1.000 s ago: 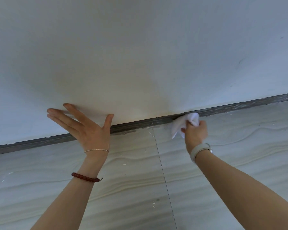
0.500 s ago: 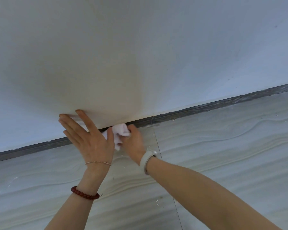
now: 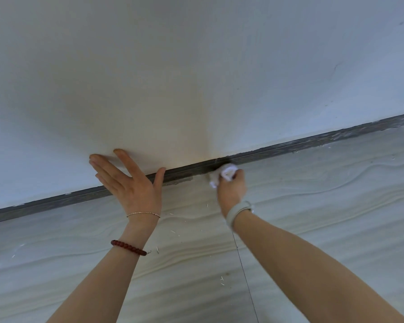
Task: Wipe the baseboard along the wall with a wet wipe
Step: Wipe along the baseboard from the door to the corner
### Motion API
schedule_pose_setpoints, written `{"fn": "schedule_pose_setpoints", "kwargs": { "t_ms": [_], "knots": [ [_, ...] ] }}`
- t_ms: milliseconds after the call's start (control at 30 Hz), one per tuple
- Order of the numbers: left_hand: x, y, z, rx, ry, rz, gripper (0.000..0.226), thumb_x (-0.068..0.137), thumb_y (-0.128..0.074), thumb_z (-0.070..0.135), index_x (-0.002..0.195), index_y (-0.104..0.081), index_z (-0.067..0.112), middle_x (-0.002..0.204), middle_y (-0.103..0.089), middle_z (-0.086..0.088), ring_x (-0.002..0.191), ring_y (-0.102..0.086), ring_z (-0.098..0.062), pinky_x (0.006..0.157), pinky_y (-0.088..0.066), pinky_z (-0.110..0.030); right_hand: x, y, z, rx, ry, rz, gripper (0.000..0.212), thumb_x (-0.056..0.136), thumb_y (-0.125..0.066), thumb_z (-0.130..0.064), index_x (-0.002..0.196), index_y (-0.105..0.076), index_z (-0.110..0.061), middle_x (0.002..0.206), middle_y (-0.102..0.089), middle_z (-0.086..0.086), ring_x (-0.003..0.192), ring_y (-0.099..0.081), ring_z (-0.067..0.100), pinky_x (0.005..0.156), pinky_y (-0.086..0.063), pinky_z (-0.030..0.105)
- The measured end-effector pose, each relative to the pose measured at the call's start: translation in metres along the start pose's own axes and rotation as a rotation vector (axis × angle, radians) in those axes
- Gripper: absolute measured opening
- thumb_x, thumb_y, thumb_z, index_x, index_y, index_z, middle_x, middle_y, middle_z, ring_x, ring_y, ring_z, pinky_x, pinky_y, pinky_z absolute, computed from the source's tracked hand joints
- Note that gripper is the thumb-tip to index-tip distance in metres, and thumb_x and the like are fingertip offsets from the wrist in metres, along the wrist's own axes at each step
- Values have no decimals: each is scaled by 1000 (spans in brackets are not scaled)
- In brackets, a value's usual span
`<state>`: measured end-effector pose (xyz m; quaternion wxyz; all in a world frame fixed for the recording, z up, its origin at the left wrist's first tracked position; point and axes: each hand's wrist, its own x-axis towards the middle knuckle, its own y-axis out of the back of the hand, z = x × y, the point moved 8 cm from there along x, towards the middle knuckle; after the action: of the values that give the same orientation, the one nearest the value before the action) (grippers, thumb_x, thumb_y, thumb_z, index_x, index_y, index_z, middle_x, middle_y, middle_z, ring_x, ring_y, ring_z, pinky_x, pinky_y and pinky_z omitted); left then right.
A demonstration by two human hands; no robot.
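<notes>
Head view, crumpled white wipe on dark baseboard

From my remote seat this looks like a room inside a home or flat, seen low down where wall meets floor. I see a plain, smooth white painted wall ending in a narrow dark grey baseboard strip. Below it lie large pale glossy floor tiles with wavy grey veining, a thin dark grout joint between two of them, and small white flecks of debris.
</notes>
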<state>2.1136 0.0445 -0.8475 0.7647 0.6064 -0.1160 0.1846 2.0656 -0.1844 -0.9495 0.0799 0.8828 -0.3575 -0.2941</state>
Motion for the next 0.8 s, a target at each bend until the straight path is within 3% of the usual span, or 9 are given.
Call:
{"fn": "schedule_pose_setpoints", "kwargs": {
  "t_ms": [67,133,200,267,333,433,533,667,800],
  "knots": [
    [1,-2,-1,24,-15,20,93,83,-59,56,139,-10,1,129,-22,-54,125,-23,-62,114,-8,-51,-27,-44,6,-33,-33,-240,10,89,-53,-6,88,-51,-16,78,-57,1,71,-56,16,67,-47,22],
    [2,-2,-2,39,-33,30,90,85,-57,56,139,-9,1,129,-23,-54,125,-23,-62,115,-1,-46,-46,-76,12,10,-123,-447,18,86,-57,-6,104,-54,-8,93,-63,10,88,-62,26,82,-54,36],
    [1,-3,-4,39,-59,35,88,87,-55,55,140,-7,3,129,-23,-54,125,-23,-62,115,-1,-45,-48,-81,14,120,-234,-484,21,85,-58,-2,105,-53,-5,96,-64,15,94,-63,31,89,-55,44],
    [0,0,-6,15,-88,40,86,88,-55,52,141,-7,4,130,-21,-53,126,-21,-60,116,5,-40,-32,-58,15,271,-320,-409,15,85,-56,3,96,-50,-5,86,-58,10,83,-61,27,78,-57,40],
    [-1,3,-6,1,-109,39,85,88,-57,49,141,-10,3,130,-21,-53,127,-20,-60,116,7,-39,4,-8,14,391,-312,-201,9,86,-55,4,85,-49,-4,85,-54,13,77,-58,25,70,-56,35],
    [-6,5,0,3,-132,-5,87,85,-64,38,143,-11,1,133,-18,-51,129,-17,-59,115,-3,-49,51,89,5,509,-199,211,18,87,-51,2,105,-50,0,92,-52,12,81,-57,26,75,-56,32],
    [-21,5,14,-37,-235,-82,98,78,-69,26,148,-3,10,142,-9,-38,134,-8,-52,110,-16,-61,63,141,-17,235,-19,251,16,86,-49,1,99,-47,-7,85,-51,8,83,-55,28,53,-58,21],
    [-43,13,52,-106,-498,-157,93,72,-72,20,146,-15,13,148,-13,-22,141,6,-38,106,-18,-65,36,131,-29,-340,25,-63,9,87,-48,-7,96,-49,-8,92,-56,17,86,-60,36,68,-59,44],
    [-42,21,87,-136,-614,-117,83,73,-70,14,143,-25,16,148,-17,-18,142,8,-35,108,-13,-65,12,121,-48,-418,77,-206,8,92,-47,-15,98,-49,-10,89,-59,13,74,-62,30,57,-57,32]
  ]
}}
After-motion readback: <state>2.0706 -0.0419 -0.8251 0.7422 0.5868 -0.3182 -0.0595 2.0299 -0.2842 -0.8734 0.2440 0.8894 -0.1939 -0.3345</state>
